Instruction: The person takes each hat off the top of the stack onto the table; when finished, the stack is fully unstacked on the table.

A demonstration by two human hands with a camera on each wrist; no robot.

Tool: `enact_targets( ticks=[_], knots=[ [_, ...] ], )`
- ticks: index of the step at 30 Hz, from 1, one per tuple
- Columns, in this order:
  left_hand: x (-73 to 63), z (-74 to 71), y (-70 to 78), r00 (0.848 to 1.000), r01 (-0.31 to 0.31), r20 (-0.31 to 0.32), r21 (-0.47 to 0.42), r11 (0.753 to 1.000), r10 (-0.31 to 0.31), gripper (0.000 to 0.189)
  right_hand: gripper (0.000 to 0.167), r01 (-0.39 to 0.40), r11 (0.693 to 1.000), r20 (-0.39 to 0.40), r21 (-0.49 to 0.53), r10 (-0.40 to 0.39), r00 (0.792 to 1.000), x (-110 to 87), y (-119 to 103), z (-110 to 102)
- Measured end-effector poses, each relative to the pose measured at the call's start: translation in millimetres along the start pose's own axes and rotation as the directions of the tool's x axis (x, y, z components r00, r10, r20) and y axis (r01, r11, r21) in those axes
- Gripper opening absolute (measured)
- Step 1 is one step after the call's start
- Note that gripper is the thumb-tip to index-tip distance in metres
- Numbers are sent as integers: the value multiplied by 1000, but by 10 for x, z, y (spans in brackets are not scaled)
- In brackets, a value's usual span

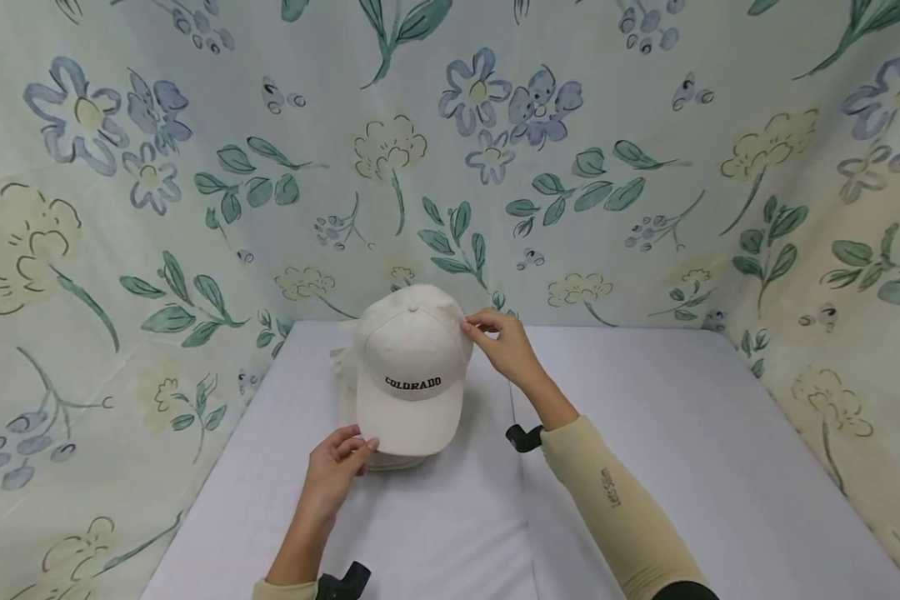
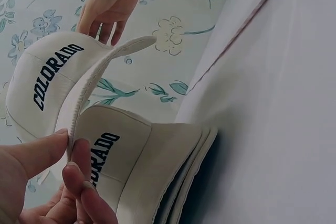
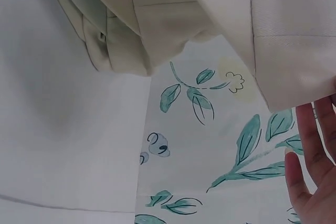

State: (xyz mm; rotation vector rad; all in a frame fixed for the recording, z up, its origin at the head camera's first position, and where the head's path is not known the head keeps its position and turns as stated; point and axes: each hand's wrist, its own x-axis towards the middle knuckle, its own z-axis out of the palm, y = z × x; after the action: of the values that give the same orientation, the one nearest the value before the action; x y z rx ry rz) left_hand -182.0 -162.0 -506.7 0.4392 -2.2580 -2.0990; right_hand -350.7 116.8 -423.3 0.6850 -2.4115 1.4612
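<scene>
An off-white baseball cap (image 1: 412, 337) with COLORADO in dark letters is raised over a stack of similar caps (image 2: 131, 150), its brim facing the person. My left hand (image 1: 335, 467) pinches the brim's left front corner between thumb and fingers, seen close up in the left wrist view. On the cap's right side, my right hand (image 1: 504, 346) pinches the lower edge of the crown. In the right wrist view, fingers of the right hand (image 3: 315, 166) reach up to that edge. From the head view the raised cap hides most of the stack.
The caps stand on a table covered in white cloth (image 1: 645, 417), with a crease or seam running front to back. Behind and at both sides hangs a floral curtain (image 1: 390, 225). Each wrist carries a black camera mount, such as the right one (image 1: 523, 437).
</scene>
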Motion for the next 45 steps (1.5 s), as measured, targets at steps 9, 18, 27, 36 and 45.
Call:
enact_targets(
  ticks=[9, 18, 27, 36, 45],
  knots=[
    [-30, 120, 44, 999, -22, 42, -34, 999, 23, 47, 23, -25, 1000, -12, -3, 25, 1000, -75, 36, -165],
    [-68, 262, 87, 995, -43, 89, -58, 997, 48, 47, 21, -17, 1000, -45, 3, 17, 999, -139, 83, -371],
    [-64, 339, 73, 993, -39, 109, -40, 998, 43, 42, 20, -38, 999, -45, 9, 38, 998, -219, 153, -462],
    [-30, 467, 47, 984, -87, 151, -24, 996, 90, 39, 22, -31, 999, -67, -34, 28, 997, -271, 241, -600],
    [-12, 599, 59, 977, -106, 186, -18, 994, 108, 36, 20, -35, 999, -105, -19, 33, 994, -306, 304, -702]
  ],
)
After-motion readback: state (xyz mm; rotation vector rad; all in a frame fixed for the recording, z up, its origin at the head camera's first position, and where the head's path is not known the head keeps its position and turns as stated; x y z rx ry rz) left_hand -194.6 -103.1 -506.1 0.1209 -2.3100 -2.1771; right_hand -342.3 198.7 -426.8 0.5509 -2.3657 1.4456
